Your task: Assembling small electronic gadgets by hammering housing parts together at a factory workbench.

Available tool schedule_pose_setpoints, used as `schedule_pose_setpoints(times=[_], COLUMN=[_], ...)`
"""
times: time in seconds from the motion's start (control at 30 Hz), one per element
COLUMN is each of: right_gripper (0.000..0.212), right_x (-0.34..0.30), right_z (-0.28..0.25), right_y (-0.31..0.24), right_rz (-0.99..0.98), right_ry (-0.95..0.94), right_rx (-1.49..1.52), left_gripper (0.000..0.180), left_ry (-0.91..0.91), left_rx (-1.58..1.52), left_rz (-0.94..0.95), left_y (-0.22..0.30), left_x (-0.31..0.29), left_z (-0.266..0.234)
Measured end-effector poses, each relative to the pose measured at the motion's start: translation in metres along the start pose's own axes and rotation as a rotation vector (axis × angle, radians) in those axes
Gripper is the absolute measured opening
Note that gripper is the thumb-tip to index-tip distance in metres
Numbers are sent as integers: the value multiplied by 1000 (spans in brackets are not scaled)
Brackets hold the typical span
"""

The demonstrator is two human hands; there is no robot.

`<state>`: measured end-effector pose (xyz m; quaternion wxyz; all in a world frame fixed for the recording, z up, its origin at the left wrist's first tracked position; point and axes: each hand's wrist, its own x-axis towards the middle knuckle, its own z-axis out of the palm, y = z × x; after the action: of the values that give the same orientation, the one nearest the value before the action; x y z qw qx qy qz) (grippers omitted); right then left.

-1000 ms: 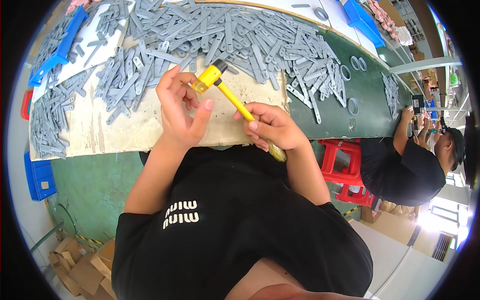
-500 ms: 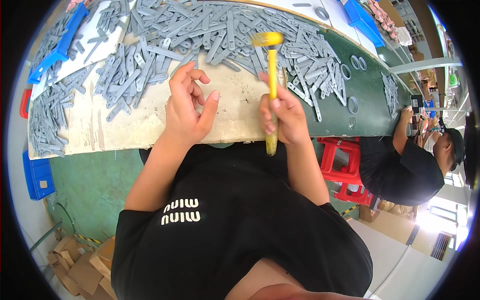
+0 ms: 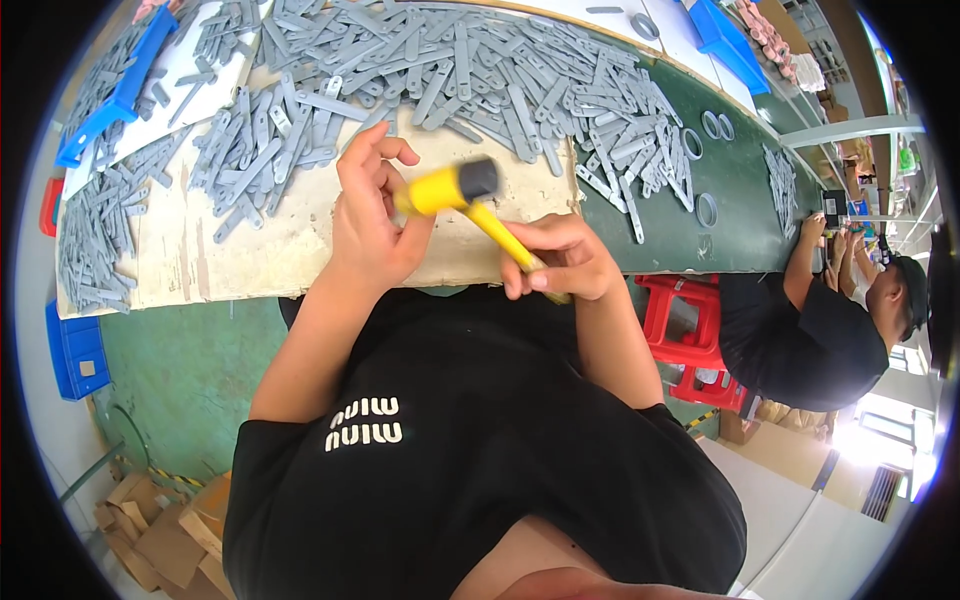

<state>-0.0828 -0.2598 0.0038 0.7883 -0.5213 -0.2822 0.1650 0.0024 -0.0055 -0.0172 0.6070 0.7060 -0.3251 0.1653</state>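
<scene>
My right hand [image 3: 575, 262] grips a mallet [image 3: 501, 234] by its yellow handle. The mallet's head, yellow with a black end, is tilted toward the left and overlaps the edge of my left hand [image 3: 375, 215] in this view. Whether the head touches that palm, I cannot tell. The fingers of my left hand are loosely curled and apart, the thumb stands away from them, and I see nothing held there. Beyond both hands lies a big heap of flat grey strips [image 3: 430, 60] with holes at their ends, spread over cardboard [image 3: 300, 245].
Several grey rings [image 3: 706, 210] lie on the green tabletop [image 3: 745, 235] at right. Blue bins [image 3: 125, 95] stand at the far left and far right. Red stools [image 3: 683, 320] are beside me, and a co-worker [image 3: 820, 320] sits at the right end.
The mallet has swung from upright to a leftward tilt, its head coming down beside my left hand. My right hand has turned with it; my left hand has hardly moved.
</scene>
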Motion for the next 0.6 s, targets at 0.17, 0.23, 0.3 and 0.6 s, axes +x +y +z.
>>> schedule_pose_setpoints(times=[0.17,0.23,0.3,0.6], right_gripper=[66,69,69,54], right_x=[-16,-17,-40,-69], right_z=[23,57,54,34], right_y=[13,-4,-20,-22], right_rz=[-139,-39,186,-307], right_ry=[131,296,332,163], right_rx=[396,470,197,311], left_gripper=[77,75,74,70], left_ry=[-7,-33,-46,-120], left_rx=[25,52,56,122], left_rz=[-57,-81,-80,-92], left_y=[7,9,7,12], left_x=[2,4,3,5], left_z=[3,3,2,6])
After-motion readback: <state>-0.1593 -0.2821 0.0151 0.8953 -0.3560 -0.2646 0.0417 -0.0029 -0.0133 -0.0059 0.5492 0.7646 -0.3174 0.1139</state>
